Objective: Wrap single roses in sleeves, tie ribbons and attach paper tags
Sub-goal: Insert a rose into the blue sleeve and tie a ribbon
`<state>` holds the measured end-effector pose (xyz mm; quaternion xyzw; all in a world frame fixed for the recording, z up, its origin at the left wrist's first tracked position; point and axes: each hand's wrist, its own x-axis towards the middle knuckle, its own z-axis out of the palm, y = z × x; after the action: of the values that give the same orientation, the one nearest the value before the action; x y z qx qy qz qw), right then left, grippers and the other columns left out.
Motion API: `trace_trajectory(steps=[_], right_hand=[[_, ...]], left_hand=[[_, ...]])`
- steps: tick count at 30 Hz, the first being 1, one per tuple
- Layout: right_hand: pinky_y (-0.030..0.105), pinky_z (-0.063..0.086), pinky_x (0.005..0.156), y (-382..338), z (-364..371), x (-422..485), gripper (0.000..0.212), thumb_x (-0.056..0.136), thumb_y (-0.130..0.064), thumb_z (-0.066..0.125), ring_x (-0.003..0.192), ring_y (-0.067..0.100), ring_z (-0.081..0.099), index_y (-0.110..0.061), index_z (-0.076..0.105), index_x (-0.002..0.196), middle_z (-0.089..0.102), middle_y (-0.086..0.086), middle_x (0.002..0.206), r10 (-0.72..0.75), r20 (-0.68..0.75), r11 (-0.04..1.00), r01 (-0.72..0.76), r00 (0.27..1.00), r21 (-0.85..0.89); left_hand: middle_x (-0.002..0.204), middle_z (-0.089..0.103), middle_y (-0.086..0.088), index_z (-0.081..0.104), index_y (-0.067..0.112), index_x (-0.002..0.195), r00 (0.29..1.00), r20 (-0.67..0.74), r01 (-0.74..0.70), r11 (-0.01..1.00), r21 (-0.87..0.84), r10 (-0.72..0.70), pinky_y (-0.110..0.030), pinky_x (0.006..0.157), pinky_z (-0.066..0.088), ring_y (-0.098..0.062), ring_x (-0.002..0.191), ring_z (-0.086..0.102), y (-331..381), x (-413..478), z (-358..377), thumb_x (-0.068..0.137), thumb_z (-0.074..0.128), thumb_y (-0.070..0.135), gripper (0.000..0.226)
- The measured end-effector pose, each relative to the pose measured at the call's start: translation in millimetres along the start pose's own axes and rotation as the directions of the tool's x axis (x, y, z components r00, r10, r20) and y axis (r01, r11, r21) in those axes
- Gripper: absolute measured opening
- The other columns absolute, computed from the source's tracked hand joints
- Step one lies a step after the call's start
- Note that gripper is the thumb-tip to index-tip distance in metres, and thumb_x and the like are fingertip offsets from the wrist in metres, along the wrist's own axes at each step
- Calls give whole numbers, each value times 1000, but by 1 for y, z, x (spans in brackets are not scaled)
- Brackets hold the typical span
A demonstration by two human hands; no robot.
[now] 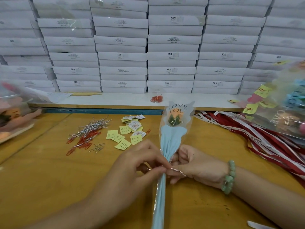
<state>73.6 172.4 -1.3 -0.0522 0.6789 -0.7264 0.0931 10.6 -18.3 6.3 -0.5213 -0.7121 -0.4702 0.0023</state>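
Wooden table (49, 179) bears 1 sleeved rose (173, 141), likely light and crushable; left hand (137, 164) and right hand (198, 166) pinch a wire tie (176, 171) at its neck, probably the safest hold.

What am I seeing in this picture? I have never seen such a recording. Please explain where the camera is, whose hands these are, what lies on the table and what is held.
There is no machine here: a person works with bare hands, and one camera worn on the head looks down at them. The right hand, with a green bead bracelet, grips the neck of a clear plastic sleeve lined with light blue paper that holds one rose. The fingers of the left hand pinch a thin silver wire tie at that neck. On the yellow wooden table lie small yellow paper tags, a pile of silver wire ties, red and silver paper clips and long red and white ribbons. Behind stand stacked white flat boxes.
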Motion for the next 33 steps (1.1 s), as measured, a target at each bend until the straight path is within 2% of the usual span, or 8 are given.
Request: trace_trajectory(steps=[3,8,14,18,21,24,28,33], right_hand=[[20,57,63,-1,1,0,34,75,-1,66,76,9,70,-8,54,107,73,-1,88,3,-1,1000,-3,1000,1],[21,58,66,1,-1,0,29,80,5,63,77,10,70,-8,56,105,73,-1,88,5,-2,1000,-5,1000,-2],[27,58,73,-1,-4,-1,26,81,3,65,84,20,70,-2,60,106,70,10,95,-10,38,996,7,999,86],[33,57,74,0,-7,0,47,81,-11,58,84,26,69,12,48,120,67,18,96,30,16,977,-33,999,211],[30,57,79,0,-5,-1,29,83,-5,61,92,22,69,-2,59,111,70,11,102,-3,50,994,-2,999,108],[29,57,82,0,-7,-1,31,78,3,64,92,21,69,-6,63,107,70,13,105,-15,72,997,9,997,79],[28,58,80,3,-7,1,32,80,10,60,88,18,71,-13,70,101,72,12,100,-36,81,998,31,996,62],[29,57,83,5,-8,2,30,80,8,60,92,20,71,-10,67,104,72,12,102,-64,71,995,58,995,83]], left_hand=[[90,63,14,72,30,88,999,-37,-24,1000,8,24,-14,62,49,-10,83,64,-4,-1,1,80,70,19,13],[88,63,12,73,27,83,998,-54,31,995,-98,-36,-21,58,54,-12,77,65,-9,-2,2,78,72,22,7],[91,62,14,71,30,86,998,-46,47,999,-21,-48,-16,62,51,-13,82,64,-9,-1,4,79,73,20,12],[91,61,14,71,29,85,997,-50,57,998,4,-57,-16,62,51,-12,82,64,-9,-2,4,80,75,10,20],[91,61,13,71,28,84,997,-54,59,998,13,-58,-17,61,51,-12,82,64,-7,-3,4,80,75,7,22],[88,63,12,72,27,81,995,-64,73,997,1,-73,-19,61,53,-13,81,65,-7,-2,2,78,77,7,20],[82,70,4,77,23,74,980,-78,165,969,-185,-181,-21,64,55,-13,75,68,-9,1,0,69,78,16,9],[75,75,-10,79,19,79,928,5,330,817,-472,-372,-17,62,56,-16,66,72,-13,1,-2,61,77,17,18]])
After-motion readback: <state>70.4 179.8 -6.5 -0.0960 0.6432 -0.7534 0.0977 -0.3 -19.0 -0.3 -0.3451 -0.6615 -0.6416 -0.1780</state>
